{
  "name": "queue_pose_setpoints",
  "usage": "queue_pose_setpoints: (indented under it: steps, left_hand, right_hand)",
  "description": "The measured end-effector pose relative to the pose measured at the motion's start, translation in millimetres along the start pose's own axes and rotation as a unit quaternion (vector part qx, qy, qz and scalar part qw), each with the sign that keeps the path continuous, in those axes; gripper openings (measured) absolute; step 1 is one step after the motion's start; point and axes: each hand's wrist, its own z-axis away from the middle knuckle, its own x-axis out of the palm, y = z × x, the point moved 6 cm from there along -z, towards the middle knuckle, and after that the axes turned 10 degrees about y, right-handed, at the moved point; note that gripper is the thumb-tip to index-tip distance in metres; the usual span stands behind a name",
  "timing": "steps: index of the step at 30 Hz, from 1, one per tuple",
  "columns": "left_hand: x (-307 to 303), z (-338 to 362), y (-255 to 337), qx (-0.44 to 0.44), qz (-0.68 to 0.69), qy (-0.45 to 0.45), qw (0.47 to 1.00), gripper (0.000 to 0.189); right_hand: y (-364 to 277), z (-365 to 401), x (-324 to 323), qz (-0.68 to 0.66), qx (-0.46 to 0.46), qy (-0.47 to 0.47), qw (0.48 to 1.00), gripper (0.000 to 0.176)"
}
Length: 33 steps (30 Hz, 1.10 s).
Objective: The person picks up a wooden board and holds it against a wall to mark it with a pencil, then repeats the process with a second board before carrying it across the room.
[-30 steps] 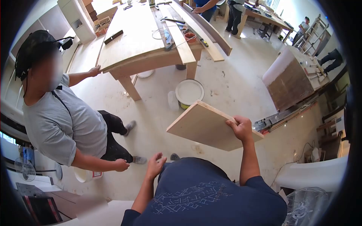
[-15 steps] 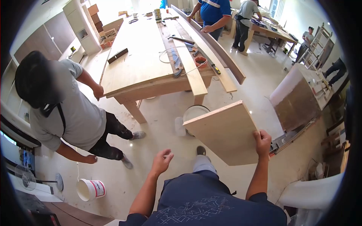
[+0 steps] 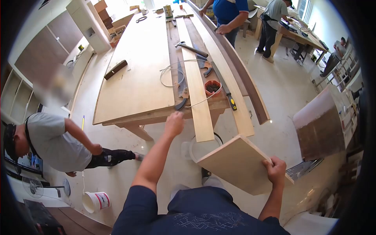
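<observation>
My right hand (image 3: 275, 169) grips a square wooden panel (image 3: 241, 166) by its right edge, thumb over the top face. The panel is tilted and held in front of my body, apart from the workbench. My left hand (image 3: 174, 124) is stretched forward to the bench's near edge, its fingers curled away from me and partly hidden. Just beyond it lies a handsaw (image 3: 181, 88) with its dark handle toward me. A hammer (image 3: 192, 48) rests across a long pale board (image 3: 194, 86), near a second saw (image 3: 204, 64) and a red container (image 3: 212, 87) of small dark pieces.
The workbench (image 3: 137, 82) carries a large plywood sheet and a yellow-black handled tool (image 3: 232, 102). A person (image 3: 58, 141) in grey leans at left, near a white bucket (image 3: 96, 201). Another, in a blue shirt (image 3: 231, 13), stands at the bench's far right side.
I have come closer to the bench. My left hand has reached forward to its edge, while the panel stays in my right hand. The person at left has bent over.
</observation>
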Motion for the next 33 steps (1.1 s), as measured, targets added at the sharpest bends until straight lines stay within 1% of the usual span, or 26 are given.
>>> queue_pose_setpoints:
  steps: [3, 7, 8, 11, 13, 15, 16, 17, 18, 19, 21, 23, 26, 29, 32, 33]
  left_hand:
    - [39, -51, -21, -0.007, -0.073, 0.003, 0.997, 0.024]
    - [83, -84, -44, -0.029, -0.170, -0.009, 0.985, 0.029]
    - [91, -89, -49, -0.059, -0.176, -0.068, 0.980, 0.032]
    - [98, -94, -49, -0.072, -0.191, -0.089, 0.975, 0.031]
    - [101, -95, -54, -0.123, -0.136, -0.072, 0.980, 0.033]
    - [84, -93, -48, -0.175, -0.084, -0.063, 0.979, 0.034]
    - [74, -92, -47, -0.190, -0.026, -0.022, 0.981, 0.032]
    - [69, -88, -49, -0.232, 0.079, -0.034, 0.969, 0.032]
    - [64, -83, -51, -0.271, 0.183, -0.045, 0.944, 0.032]
    - [51, -75, -45, -0.311, 0.285, -0.056, 0.905, 0.032]
    - [24, -58, -41, -0.352, 0.498, -0.024, 0.792, 0.037]
    - [-5, -43, -41, -0.357, 0.673, 0.001, 0.647, 0.041]
    - [-68, -10, -33, -0.334, 0.712, 0.021, 0.617, 0.041]
    - [-121, 23, -41, -0.266, 0.713, 0.022, 0.648, 0.045]
    - [-168, 43, -48, -0.225, 0.655, 0.075, 0.717, 0.045]
    - [-174, 49, -55, -0.231, 0.639, 0.088, 0.728, 0.046]
  right_hand:
    - [12, -17, -22, 0.011, 0.012, 0.013, 1.000, 0.034]
    - [31, -24, -55, 0.046, 0.059, 0.021, 0.997, 0.042]
    - [34, -23, -63, 0.059, 0.079, 0.009, 0.995, 0.045]
    - [44, -16, -89, 0.040, 0.093, 0.076, 0.992, 0.045]
    - [39, -15, -103, 0.028, 0.096, 0.101, 0.990, 0.045]
    - [41, -18, -115, 0.019, 0.096, 0.116, 0.988, 0.044]
    - [46, -21, -121, 0.016, 0.096, 0.122, 0.988, 0.043]
    - [49, -24, -125, 0.013, 0.096, 0.128, 0.987, 0.042]
    - [50, -27, -127, 0.003, 0.092, 0.134, 0.987, 0.042]
    - [49, -32, -129, -0.007, 0.088, 0.137, 0.987, 0.042]
    - [50, -41, -132, -0.019, 0.075, 0.132, 0.988, 0.042]
    - [54, -51, -133, -0.029, 0.058, 0.125, 0.990, 0.042]
    - [43, -64, -135, -0.043, 0.049, 0.147, 0.987, 0.042]
    - [23, -79, -134, -0.063, 0.028, 0.152, 0.986, 0.040]
    - [4, -98, -127, -0.069, 0.003, 0.158, 0.985, 0.040]
    - [-6, -107, -119, -0.072, -0.009, 0.148, 0.986, 0.040]
